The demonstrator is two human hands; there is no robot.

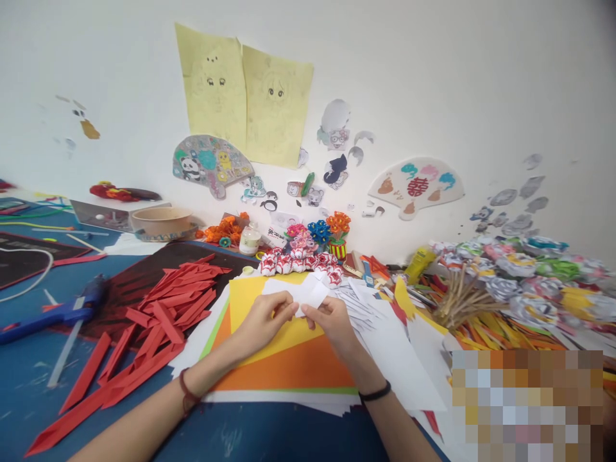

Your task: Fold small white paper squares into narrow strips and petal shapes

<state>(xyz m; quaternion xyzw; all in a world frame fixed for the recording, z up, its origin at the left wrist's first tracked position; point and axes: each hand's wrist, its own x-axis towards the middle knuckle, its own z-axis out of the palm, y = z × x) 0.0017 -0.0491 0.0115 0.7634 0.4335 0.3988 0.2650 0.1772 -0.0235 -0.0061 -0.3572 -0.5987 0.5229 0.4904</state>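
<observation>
Between my two hands is a small white piece of paper [312,290], pinched at its near edge. My left hand [269,319] grips it with thumb and forefinger from the left. From the right, the thumb and fingers of my right hand [332,322] are closed on the same paper. Below them lies a stack of coloured sheets, with a yellow sheet [245,305] and an orange sheet [289,366] on top. White folded paper strips [359,308] lie just right of my right hand. Whether the paper has a crease cannot be made out.
Red folded paper strips [163,321] and a blue glue gun [81,308] lie at left. Behind stand a tan bowl [161,220], a small white bottle [249,239] and flower crafts [318,235]. Paper flowers on sticks [510,269] are piled at right.
</observation>
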